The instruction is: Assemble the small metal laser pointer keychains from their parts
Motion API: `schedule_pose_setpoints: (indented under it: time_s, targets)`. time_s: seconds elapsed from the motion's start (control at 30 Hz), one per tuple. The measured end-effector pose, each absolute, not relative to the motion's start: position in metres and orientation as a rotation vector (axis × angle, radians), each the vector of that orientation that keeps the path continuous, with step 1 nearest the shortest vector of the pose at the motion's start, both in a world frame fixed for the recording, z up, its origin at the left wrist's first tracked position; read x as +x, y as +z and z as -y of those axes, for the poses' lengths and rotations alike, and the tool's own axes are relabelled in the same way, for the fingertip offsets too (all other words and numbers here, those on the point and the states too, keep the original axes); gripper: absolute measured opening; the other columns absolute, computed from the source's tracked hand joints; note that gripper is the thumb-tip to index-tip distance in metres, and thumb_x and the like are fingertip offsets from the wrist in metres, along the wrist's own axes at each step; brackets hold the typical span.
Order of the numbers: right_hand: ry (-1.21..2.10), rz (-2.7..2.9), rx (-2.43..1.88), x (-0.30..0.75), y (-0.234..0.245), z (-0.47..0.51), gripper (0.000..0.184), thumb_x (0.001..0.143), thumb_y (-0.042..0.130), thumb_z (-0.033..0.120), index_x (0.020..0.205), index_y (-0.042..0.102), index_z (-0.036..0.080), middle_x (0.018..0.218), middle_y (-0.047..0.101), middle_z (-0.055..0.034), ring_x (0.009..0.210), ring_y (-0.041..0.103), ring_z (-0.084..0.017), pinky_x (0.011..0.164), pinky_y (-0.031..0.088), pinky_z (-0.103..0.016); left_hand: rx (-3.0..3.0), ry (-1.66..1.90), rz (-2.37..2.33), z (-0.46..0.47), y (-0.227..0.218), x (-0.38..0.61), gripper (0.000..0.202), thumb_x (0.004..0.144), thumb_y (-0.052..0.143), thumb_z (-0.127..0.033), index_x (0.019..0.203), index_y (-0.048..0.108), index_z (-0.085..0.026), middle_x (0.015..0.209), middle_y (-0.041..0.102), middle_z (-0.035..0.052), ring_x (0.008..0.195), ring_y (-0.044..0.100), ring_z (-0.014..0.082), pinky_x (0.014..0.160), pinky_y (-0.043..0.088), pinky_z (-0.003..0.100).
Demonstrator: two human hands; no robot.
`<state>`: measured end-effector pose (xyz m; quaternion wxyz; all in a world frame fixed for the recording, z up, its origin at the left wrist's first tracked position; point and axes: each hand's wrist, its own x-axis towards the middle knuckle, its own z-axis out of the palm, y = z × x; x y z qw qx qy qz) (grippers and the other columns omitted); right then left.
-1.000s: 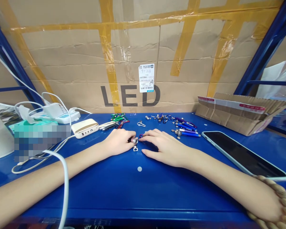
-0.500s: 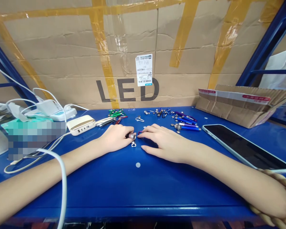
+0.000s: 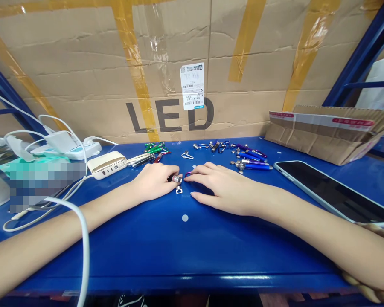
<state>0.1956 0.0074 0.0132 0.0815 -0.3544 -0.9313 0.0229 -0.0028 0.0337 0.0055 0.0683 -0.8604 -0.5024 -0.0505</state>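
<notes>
My left hand (image 3: 155, 181) is closed around a small dark flashlight (image 3: 176, 179), its ribbed silver end poking out past the thumb toward the right. Just below that end, a small silver metal piece (image 3: 178, 190) with a hole lies on the blue tabletop. Across a narrow gap, my right hand (image 3: 219, 185) rests low over the table with thumb and fingers apart. Its fingertips are at a small red-purple clip (image 3: 187, 174); I cannot tell whether they press on it. Beyond both hands lies a silver clip (image 3: 187, 155).
At the back are green tubes (image 3: 155, 148), blue tubes (image 3: 254, 164) and several small clips and metal bits (image 3: 216, 147). A power bank (image 3: 107, 165) and white cables (image 3: 83, 238) lie left, a phone (image 3: 333, 189) right. An open cardboard tray (image 3: 320, 134) stands behind it.
The whole view has tilted and shifted slightly. My left hand keeps hold of the flashlight, and my right hand stays almost where it was, at the red-purple clip.
</notes>
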Motion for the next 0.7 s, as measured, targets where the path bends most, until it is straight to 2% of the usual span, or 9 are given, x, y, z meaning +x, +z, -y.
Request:
schedule_pose_setpoints:
  time_s: [0.7]
  targets:
    - [-0.020, 2.803, -1.083, 0.1972, 0.0125, -0.0040, 0.043, 0.088, 0.036, 0.035, 0.127, 0.048, 0.020, 0.123, 0.049, -0.0118, 0.111, 0.044, -0.027, 0.092, 0.039, -0.048, -2.602, -0.131, 1.573, -0.0350, 0.0059, -0.0014, 0.024, 0.079, 0.037, -0.035, 0.063, 0.048, -0.020, 0.060, 0.058, -0.0009, 0.057, 0.051, 0.0151, 0.051, 0.026, 0.023]
